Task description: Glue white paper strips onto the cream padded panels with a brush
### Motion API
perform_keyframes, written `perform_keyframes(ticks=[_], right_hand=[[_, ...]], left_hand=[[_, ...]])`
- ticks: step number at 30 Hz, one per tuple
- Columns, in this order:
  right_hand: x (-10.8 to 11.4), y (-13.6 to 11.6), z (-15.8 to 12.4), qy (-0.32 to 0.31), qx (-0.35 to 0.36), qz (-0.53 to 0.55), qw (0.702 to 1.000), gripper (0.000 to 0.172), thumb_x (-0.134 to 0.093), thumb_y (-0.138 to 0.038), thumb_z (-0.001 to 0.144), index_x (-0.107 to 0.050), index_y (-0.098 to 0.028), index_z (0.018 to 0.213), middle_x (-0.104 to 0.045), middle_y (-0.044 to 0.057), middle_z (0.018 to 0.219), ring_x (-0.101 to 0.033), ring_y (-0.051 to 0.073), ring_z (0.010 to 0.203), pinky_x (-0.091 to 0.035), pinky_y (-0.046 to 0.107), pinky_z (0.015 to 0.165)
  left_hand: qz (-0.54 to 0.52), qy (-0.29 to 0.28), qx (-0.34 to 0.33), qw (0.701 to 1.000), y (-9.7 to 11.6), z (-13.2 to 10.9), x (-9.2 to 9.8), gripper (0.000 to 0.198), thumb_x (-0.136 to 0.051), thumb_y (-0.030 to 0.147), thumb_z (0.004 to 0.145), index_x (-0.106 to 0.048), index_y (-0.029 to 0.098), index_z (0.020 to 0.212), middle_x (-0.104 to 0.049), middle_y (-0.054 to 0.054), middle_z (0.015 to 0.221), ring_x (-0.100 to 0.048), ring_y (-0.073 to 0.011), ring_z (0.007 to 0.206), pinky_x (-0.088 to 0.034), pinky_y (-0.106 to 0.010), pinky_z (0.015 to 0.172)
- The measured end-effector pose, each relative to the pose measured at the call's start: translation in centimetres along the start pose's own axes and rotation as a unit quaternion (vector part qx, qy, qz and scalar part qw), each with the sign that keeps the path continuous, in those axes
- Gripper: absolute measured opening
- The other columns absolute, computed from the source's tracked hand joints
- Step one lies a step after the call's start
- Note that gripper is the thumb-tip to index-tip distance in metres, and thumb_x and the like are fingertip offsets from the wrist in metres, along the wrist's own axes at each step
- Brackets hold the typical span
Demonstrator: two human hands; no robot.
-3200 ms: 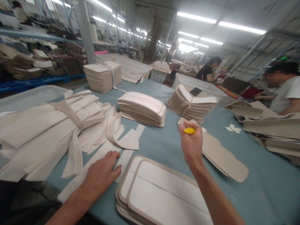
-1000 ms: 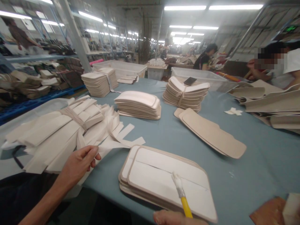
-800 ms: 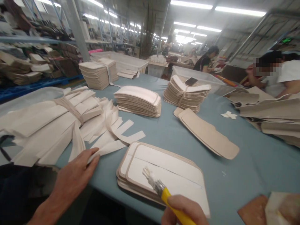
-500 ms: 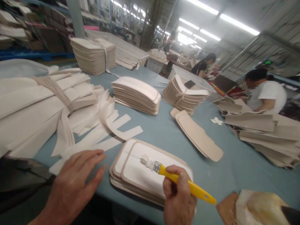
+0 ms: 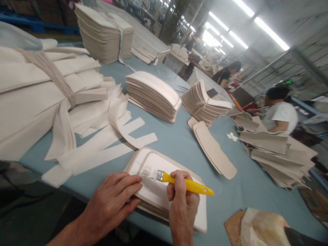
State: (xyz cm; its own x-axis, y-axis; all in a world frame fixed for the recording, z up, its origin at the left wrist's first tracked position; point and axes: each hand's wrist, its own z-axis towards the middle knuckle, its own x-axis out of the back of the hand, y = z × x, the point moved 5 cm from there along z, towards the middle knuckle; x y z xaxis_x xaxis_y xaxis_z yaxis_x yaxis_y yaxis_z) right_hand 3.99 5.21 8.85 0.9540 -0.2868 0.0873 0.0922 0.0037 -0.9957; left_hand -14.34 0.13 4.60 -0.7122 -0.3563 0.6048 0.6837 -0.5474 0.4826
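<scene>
A paintbrush [image 5: 184, 182] with a yellow handle is gripped in my right hand [image 5: 182, 205], its bristles caked with a white substance. The bristles meet the white face of the top panel [image 5: 153, 194], a rounded-corner piece with a beige border on a low stack of similar panels. My left hand [image 5: 115, 198] lies at the stack's near left side, fingers stretched out and close together. Its fingertips touch the top panel's edge, and the thumb is lower, against the stack's side. Part of the stack is hidden by both hands.
White strips [image 5: 102, 153] and a tied bundle [image 5: 33, 89] lie left on the blue-green table [image 5: 169, 143]. Behind are stacked panels [image 5: 153, 95] and a strapped stack [image 5: 205, 102]. Loose beige pieces [image 5: 215, 150] and folded sheets [image 5: 269, 147] lie right, near a co-worker [image 5: 279, 109].
My left hand has moved right, from beside the stack onto its edge. The brush in my right hand has shifted left across the panel. The camera view has tilted down.
</scene>
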Motion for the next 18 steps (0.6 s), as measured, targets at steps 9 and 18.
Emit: perform_keyframes(ticks=[9,18], right_hand=[[-0.5,0.0,0.5,-0.183,0.083,-0.106,0.974,0.035,-0.056,-0.05,0.105,-0.068,-0.019,0.093,-0.054,-0.005,0.064,-0.045,0.01,0.053,-0.036,0.023,0.051],[2.4,-1.7,1.8,-0.279,0.136,-0.192,0.931,0.03,-0.056,-0.042,0.105,-0.071,-0.02,0.092,-0.055,-0.004,0.063,-0.043,0.011,0.052,-0.033,0.025,0.05]], left_hand=[[-0.001,-0.009,0.001,1.0,-0.2,-0.4,-0.2,0.021,-0.062,0.022,0.101,-0.067,0.023,0.122,-0.075,-0.005,0.123,-0.065,-0.0208,0.113,-0.049,-0.035,0.101],[0.025,-0.024,0.001,0.999,-0.7,-0.5,-0.3,0.024,-0.068,0.024,0.097,-0.069,0.026,0.121,-0.077,-0.003,0.12,-0.068,-0.0212,0.109,-0.052,-0.036,0.1]])
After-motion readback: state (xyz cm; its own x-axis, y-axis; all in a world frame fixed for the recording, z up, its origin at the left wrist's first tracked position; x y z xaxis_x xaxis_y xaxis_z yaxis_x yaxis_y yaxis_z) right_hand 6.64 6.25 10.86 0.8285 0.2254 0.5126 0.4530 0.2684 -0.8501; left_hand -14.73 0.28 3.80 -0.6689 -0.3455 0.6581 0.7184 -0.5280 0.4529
